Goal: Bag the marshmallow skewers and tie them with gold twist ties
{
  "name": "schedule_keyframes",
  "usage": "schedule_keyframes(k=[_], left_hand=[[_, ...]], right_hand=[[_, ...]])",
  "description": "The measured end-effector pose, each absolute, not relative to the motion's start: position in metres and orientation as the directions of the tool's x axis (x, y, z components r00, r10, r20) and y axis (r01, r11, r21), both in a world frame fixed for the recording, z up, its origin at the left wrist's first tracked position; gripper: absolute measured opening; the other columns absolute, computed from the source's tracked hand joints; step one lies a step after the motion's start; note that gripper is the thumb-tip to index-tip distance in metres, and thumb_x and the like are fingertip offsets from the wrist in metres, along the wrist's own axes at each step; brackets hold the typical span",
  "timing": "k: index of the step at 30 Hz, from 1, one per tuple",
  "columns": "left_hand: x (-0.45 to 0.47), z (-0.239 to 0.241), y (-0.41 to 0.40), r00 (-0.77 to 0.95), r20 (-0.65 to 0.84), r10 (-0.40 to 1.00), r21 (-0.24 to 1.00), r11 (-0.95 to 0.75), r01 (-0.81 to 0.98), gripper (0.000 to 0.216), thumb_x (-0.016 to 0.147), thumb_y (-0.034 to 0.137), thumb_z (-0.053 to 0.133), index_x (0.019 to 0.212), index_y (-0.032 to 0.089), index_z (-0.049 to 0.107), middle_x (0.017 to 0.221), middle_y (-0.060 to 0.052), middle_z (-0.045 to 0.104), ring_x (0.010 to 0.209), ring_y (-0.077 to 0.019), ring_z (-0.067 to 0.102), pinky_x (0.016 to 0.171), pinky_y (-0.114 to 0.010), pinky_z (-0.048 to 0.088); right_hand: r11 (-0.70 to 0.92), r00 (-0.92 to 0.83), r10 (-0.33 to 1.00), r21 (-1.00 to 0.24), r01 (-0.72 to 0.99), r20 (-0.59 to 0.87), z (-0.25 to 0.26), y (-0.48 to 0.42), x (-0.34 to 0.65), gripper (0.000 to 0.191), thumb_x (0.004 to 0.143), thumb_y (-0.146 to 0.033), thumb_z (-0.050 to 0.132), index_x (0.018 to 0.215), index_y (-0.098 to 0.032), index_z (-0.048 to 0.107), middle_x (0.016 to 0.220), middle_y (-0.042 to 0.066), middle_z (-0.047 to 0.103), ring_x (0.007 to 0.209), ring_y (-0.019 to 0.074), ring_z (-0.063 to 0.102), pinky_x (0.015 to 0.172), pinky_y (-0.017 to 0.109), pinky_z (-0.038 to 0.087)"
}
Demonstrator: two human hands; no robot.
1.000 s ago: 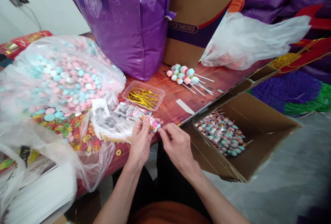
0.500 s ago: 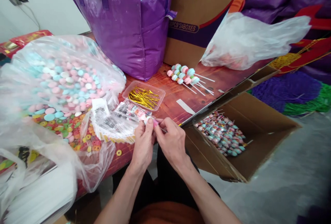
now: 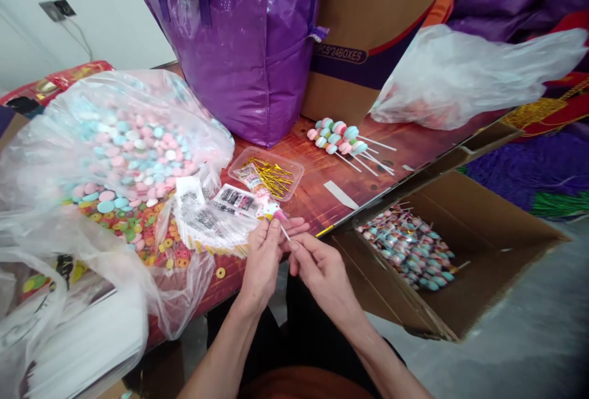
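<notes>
In front of me is a candy skewer (image 3: 270, 207) in a printed clear wrapper, its white stick pointing down toward me. My left hand (image 3: 263, 261) pinches it between thumb and finger at the lower end of the wrapper, other fingers stretched out behind. The stick's lower end is between the thumb and fingertips of my right hand (image 3: 323, 267). Under and left of the skewer spreads a fan of printed wrapper bags (image 3: 207, 230). The skewer's top overlaps a clear plastic tray (image 3: 299, 179) of gold twist ties (image 3: 278, 178).
Bare candy skewers (image 3: 338, 136) lie at the table's back. A bulging bag of pastel candies (image 3: 138, 141) and ring gummies (image 3: 138, 230) covers the left. Below the right edge, a cardboard box (image 3: 497, 276) holds wrapped skewers. A purple bag (image 3: 243, 55) stands behind.
My right hand has moved down from the wrapper to the stick's lower end. The left fingers have stretched out, and the stick is now visible. The view has shifted slightly left.
</notes>
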State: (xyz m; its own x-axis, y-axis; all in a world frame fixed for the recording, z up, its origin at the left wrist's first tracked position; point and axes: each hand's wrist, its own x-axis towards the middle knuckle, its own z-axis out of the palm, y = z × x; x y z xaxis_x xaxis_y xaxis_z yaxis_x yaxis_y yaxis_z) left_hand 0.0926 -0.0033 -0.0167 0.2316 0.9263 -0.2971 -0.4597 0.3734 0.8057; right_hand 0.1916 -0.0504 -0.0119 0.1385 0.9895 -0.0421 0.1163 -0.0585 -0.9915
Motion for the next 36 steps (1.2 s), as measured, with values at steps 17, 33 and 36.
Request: schedule_keyframes(k=[17,33,36], left_hand=[[0.059,0.001,0.0,0.26,-0.288,0.921,0.908,0.35,-0.232,0.042,0.074,0.056,0.076,0.091,0.017,0.075,0.087,-0.007,0.074,0.078,-0.018,0.068,0.079,-0.029,0.053],[0.076,-0.009,-0.005,0.2,-0.257,0.945,0.803,0.324,-0.501,0.023,0.082,0.038,0.075,0.076,0.016,0.072,0.068,-0.001,0.067,0.061,-0.0117,0.059,0.069,-0.026,0.052],[0.072,-0.009,-0.009,0.162,-0.202,0.966,0.84,0.256,-0.479,0.022,0.086,0.036,0.072,0.075,0.017,0.071,0.068,0.0,0.065,0.063,-0.0109,0.057,0.072,-0.026,0.051]], right_hand=[[0.15,0.201,0.943,-0.875,0.46,0.267,-0.014,-0.046,0.187,0.031,0.099,-0.024,0.045,0.069,-0.022,0.049,0.059,-0.003,0.052,0.051,0.0104,0.048,0.055,0.023,0.039],[0.022,0.194,0.979,-0.98,0.198,0.061,-0.015,-0.039,0.175,0.023,0.099,-0.037,0.048,0.083,-0.022,0.055,0.062,-0.004,0.055,0.051,0.0107,0.049,0.052,0.022,0.04],[-0.078,0.156,0.983,-0.99,-0.12,-0.096,-0.009,-0.031,0.169,0.034,0.095,-0.047,0.052,0.073,-0.021,0.05,0.056,-0.006,0.048,0.045,0.0083,0.037,0.044,0.021,0.031]])
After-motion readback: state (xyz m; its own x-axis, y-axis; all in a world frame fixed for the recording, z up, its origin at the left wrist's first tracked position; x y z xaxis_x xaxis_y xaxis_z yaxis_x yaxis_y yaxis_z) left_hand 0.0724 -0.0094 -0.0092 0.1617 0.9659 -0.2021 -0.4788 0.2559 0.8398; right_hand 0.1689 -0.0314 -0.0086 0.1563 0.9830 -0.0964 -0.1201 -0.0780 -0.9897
